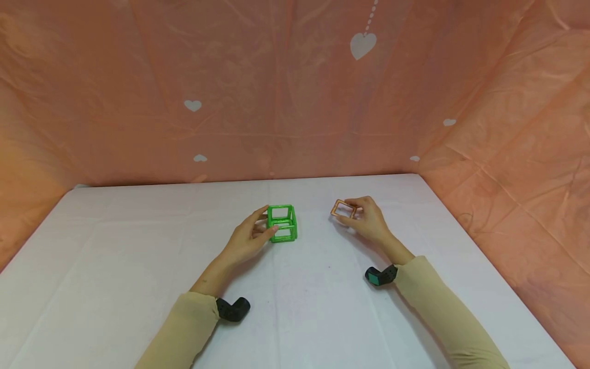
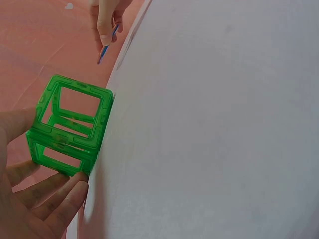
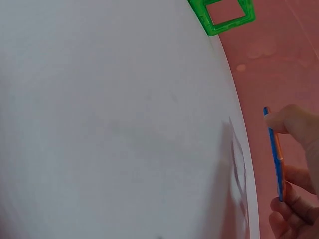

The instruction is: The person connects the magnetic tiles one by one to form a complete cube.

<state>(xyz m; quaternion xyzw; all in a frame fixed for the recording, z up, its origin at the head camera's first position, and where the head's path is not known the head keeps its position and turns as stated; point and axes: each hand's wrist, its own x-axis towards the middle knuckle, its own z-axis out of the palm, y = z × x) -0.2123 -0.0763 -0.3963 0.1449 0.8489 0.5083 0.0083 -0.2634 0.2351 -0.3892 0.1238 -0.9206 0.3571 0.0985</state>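
Observation:
My left hand (image 1: 244, 240) grips a green see-through cube (image 1: 282, 221) built of square magnetic tile frames, near the middle of the table. In the left wrist view, thumb and fingers hold the left and lower sides of the cube (image 2: 62, 140). To the right, my right hand (image 1: 372, 221) pinches one square magnetic tile (image 1: 335, 207), orange-framed and tilted above the table. Seen edge-on in the right wrist view, this tile (image 3: 275, 149) shows blue along one face and orange along the other. A gap separates it from the cube.
A white cloth covers the table (image 1: 138, 246). Behind it hangs a peach curtain (image 1: 276, 102) with pale hearts, and another curtain side (image 1: 530, 169) runs along the right edge. Black wrist cameras (image 1: 233, 309) stick out from both tan sleeves (image 1: 184, 328).

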